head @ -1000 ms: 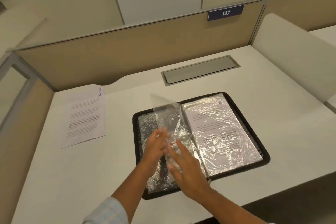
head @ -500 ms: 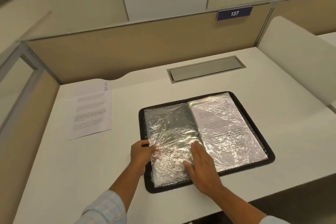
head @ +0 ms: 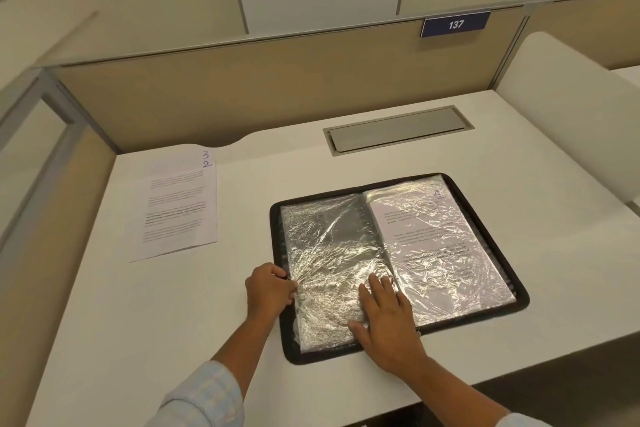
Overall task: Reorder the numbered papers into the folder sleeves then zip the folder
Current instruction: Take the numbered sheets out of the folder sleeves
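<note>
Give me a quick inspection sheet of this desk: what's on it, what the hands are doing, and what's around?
Surface: white desk, bare apart from the items below.
Job's things: black zip folder lying open; right sleeve holds a printed sheet, left sleeve looks empty. Loose papers, marked 3 and 2, lie left of it.
Clutter: nothing seen.
Hands: left hand pinches the left sleeve's outer edge; right hand rests flat on it.
Cables: nothing seen; closed grey hatch.
Surroundings: beige partition, sign 137.

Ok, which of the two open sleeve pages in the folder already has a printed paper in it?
The right-hand sleeve: white printed paper shows through its crinkled plastic. The left-hand sleeve, under the left hand and right hand, shows only dark backing.
</note>
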The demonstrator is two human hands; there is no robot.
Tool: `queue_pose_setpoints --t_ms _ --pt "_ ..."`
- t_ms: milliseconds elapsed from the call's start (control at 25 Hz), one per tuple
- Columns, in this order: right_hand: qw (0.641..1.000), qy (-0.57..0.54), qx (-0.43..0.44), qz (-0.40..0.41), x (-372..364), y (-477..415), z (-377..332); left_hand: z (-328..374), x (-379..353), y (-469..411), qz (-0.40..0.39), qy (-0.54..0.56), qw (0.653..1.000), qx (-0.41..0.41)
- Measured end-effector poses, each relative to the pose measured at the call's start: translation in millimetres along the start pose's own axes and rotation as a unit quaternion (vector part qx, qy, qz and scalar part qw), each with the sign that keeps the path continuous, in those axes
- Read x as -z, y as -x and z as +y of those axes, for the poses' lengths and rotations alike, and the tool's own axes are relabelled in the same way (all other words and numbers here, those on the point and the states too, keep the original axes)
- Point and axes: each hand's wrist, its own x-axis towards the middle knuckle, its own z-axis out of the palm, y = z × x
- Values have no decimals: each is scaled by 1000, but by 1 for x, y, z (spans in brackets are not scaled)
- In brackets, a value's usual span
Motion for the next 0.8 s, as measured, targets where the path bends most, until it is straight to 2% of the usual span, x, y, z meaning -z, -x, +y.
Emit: queue_pose_setpoints --t_ms 80,160,320,440,600,800 --pt "1000 -23 -1 20 8 -2 1 0 1 -1 -4 -26 1000 -16" --pt "998 -39 1 48 17 -7 5 0 0 -2 5 -84 994 -69" --pt "991 -87 -23 97 34 -24 22 6 -12 6 31 -182 962 -201" --pt "991 -85 -38 95 45 -42 50 18 -30 5 36 -215 936 -276" --pt "992 -79 -49 81 56 -67 92 43 -64 1 34 -233 921 -310" --pt "992 -67 -66 78 76 -101 145 80 -114 -5 17 -255 915 -311"
